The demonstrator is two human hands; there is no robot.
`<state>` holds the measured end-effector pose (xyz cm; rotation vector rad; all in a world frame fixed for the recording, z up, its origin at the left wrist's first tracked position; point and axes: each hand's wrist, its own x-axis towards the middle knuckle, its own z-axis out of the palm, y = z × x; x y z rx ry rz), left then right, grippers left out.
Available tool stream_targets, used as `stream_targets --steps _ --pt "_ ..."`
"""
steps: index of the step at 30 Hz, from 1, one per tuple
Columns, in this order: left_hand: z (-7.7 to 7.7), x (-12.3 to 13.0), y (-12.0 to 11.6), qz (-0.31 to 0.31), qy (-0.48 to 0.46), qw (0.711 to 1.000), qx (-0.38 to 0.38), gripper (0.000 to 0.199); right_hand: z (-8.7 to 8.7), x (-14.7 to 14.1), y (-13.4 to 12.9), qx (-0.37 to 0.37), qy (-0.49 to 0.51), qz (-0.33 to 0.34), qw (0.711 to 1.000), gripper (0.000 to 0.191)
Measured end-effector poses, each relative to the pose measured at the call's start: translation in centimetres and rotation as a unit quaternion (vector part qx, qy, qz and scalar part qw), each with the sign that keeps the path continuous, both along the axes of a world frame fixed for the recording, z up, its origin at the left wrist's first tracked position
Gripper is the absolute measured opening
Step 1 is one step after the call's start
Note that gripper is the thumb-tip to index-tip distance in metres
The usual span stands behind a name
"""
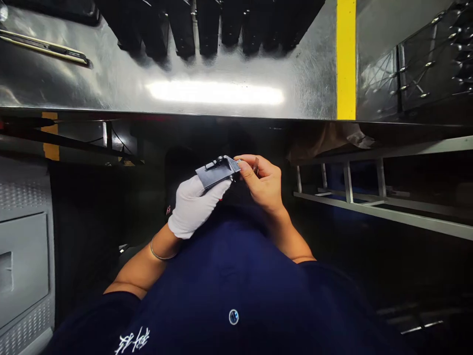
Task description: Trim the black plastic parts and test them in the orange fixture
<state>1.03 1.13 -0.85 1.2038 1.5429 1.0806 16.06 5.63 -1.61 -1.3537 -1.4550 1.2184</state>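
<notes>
In a white glove, my left hand [195, 204] is closed around a dark grey moulded part [218, 173] with a flat plate and small raised pegs along its edges. The part is tilted, its right end slightly higher. My bare right hand [264, 182] is closed too, with the thumb and fingertips meeting that right end. A small thin, brownish blade-like piece [256, 165] sticks up between the right fingers; its lower end is hidden. Both hands are in front of my dark blue shirt, below the bench edge.
A metal bench top [221, 69] runs across ahead, carrying a row of black parts [207, 27], a slim utility knife [46, 47] and yellow tape [346, 59]. A metal frame [380, 209] stands right, a grey perforated cabinet [24, 266] left. Shiny pieces [424, 69] lie far right.
</notes>
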Motion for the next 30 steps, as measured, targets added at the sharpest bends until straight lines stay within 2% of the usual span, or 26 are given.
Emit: stream_targets --steps 12,24,30 --pt "-0.5 0.0 -0.5 0.012 0.022 1.000 -0.003 0.033 0.1 0.3 -0.4 0.001 -0.009 0.001 1.000 0.037" --pt "-0.5 0.0 -0.7 0.040 -0.037 0.998 -0.026 0.039 0.3 -0.3 -1.0 0.046 -0.019 0.008 0.999 0.033" --pt "-1.1 0.1 -0.5 0.105 -0.074 0.992 -0.009 0.032 0.2 -0.5 -1.1 0.032 -0.032 0.047 0.998 0.042"
